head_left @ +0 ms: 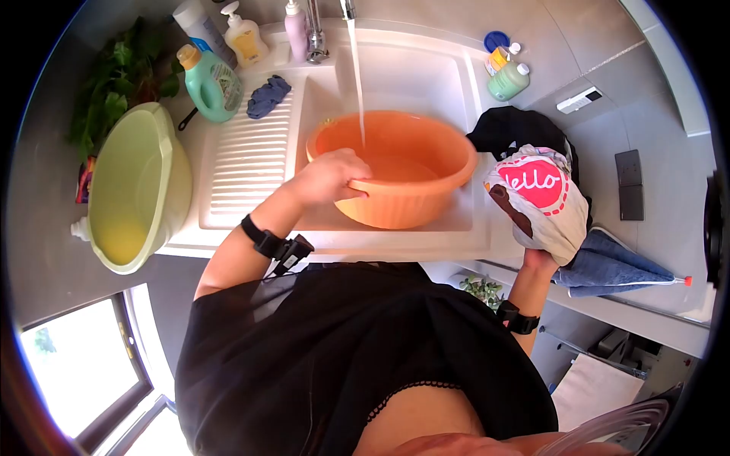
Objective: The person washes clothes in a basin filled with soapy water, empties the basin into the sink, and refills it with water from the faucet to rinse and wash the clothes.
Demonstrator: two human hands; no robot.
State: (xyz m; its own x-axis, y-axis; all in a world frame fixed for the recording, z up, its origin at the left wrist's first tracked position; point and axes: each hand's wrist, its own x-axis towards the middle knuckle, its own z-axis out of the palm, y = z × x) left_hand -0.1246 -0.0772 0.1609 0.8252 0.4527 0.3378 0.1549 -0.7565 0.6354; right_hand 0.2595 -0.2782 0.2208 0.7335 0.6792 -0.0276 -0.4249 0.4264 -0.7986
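Note:
An orange plastic basin (399, 207) sits tilted in the white sink (411, 64), and a stream of water (356, 83) runs from the tap into it. The fingers of my left hand (334, 176) are closed over the basin's near left rim. On the right, my right hand (540, 261) grips a bunched light garment (566, 228) from below. It bears a pink print reading "Hello"; most of my fingers are hidden beneath the cloth. Directly behind the garment lies a black cloth (517, 125), and blue denim (616, 266) rests on the counter beside it.
A pale green tub (137, 190) leans at the left. Near the ribbed drainboard (251, 175) stand a green detergent bottle (213, 87), a pump bottle (245, 38) and dark gloves (268, 96). Bottles (508, 81) occupy the back right corner. The tap (315, 34) rises behind the sink.

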